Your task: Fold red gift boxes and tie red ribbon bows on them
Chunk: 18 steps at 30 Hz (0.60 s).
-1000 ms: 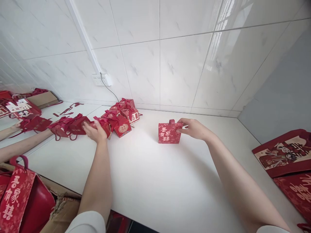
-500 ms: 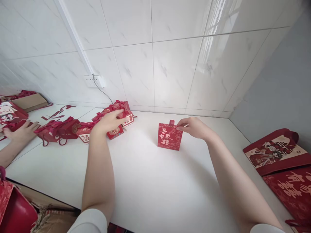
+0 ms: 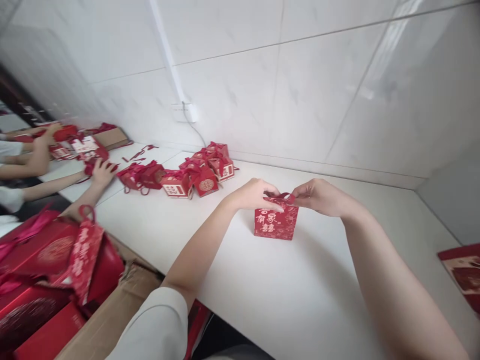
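A red gift box (image 3: 277, 223) with pale Chinese lettering stands upright on the white table (image 3: 240, 290). A dark red ribbon loop (image 3: 287, 197) rises from its top edge. My left hand (image 3: 258, 195) is closed over the top left of the box, the thumb lying across its front. At the top right, my right hand (image 3: 317, 196) pinches beside the ribbon loop, fingertips pressed together. The fingers of both hands nearly meet at the loop. Behind them to the left, several small red boxes with ribbon bows (image 3: 207, 181) stand in a cluster.
At left, co-workers' hands (image 3: 103, 172) handle more red boxes. A cardboard carton (image 3: 112, 310) filled with red gift boxes (image 3: 48, 250) stands by the table's front left edge. A tiled wall (image 3: 240, 100) with a socket (image 3: 183, 113) runs behind. A printed red item (image 3: 465, 275) lies far right.
My left hand has left the cluster of small boxes and come right onto the top of the lettered box. My right hand stays at its top right. The view has turned left.
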Each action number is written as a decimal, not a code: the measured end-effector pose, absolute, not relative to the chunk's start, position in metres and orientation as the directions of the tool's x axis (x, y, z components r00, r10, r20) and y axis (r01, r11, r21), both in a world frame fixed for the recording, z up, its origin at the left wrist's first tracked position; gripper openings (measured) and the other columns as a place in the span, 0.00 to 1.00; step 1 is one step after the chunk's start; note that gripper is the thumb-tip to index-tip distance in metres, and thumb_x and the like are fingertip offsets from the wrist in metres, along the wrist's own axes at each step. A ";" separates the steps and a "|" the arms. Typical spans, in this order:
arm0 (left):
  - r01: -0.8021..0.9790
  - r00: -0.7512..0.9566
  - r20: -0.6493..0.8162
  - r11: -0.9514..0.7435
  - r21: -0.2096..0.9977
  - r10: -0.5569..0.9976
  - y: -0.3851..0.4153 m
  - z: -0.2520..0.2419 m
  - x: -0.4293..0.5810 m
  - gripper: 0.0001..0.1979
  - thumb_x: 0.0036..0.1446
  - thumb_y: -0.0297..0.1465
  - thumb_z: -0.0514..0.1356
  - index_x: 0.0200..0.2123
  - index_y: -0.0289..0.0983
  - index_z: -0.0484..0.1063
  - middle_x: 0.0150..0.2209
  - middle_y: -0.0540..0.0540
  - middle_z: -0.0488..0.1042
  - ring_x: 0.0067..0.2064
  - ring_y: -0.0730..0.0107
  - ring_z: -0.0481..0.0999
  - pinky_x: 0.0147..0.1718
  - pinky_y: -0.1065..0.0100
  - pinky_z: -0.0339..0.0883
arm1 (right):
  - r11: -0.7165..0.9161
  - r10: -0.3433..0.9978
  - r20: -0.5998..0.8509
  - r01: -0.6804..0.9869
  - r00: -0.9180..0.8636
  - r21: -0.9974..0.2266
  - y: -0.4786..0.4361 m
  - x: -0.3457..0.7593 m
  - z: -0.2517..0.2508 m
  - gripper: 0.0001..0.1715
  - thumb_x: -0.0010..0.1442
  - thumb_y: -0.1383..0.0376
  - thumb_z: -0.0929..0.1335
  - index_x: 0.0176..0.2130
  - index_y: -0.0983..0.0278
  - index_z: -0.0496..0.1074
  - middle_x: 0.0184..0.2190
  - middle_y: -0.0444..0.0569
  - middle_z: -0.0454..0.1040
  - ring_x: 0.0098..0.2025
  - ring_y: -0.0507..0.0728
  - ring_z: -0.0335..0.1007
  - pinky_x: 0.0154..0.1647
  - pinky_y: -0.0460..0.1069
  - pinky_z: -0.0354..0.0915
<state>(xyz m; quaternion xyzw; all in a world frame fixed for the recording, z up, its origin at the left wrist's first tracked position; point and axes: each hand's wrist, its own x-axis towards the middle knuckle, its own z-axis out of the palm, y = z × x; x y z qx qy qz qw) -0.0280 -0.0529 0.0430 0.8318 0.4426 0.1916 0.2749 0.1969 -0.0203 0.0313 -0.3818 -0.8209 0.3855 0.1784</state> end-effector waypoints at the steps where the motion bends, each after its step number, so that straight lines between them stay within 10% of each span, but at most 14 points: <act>1: 0.648 0.490 0.073 -0.419 0.636 0.869 -0.058 0.041 -0.034 0.14 0.47 0.40 0.64 0.33 0.36 0.78 0.29 0.51 0.76 0.32 0.71 0.71 0.30 0.71 0.60 | 0.417 0.739 0.001 0.456 -0.673 -0.786 -0.019 0.190 0.033 0.20 0.50 0.48 0.69 0.30 0.60 0.78 0.25 0.44 0.75 0.31 0.56 0.69 0.32 0.48 0.64; 12: 0.316 -0.092 0.033 -0.002 0.949 0.995 -0.133 -0.037 -0.070 0.19 0.45 0.41 0.66 0.36 0.32 0.75 0.35 0.44 0.78 0.37 0.64 0.77 0.34 0.68 0.69 | 0.050 0.749 0.033 0.007 -0.662 -0.999 0.017 0.123 -0.066 0.27 0.57 0.43 0.63 0.39 0.61 0.75 0.44 0.52 0.76 0.44 0.60 0.72 0.46 0.53 0.68; 18: 0.666 -0.465 0.499 -0.083 0.742 0.731 -0.227 -0.033 -0.073 0.14 0.51 0.41 0.63 0.35 0.37 0.76 0.33 0.47 0.78 0.35 0.64 0.77 0.38 0.64 0.71 | 0.050 0.762 -0.041 0.122 -0.646 -0.991 0.030 0.124 -0.123 0.25 0.50 0.45 0.71 0.35 0.63 0.75 0.39 0.52 0.77 0.42 0.58 0.72 0.50 0.53 0.66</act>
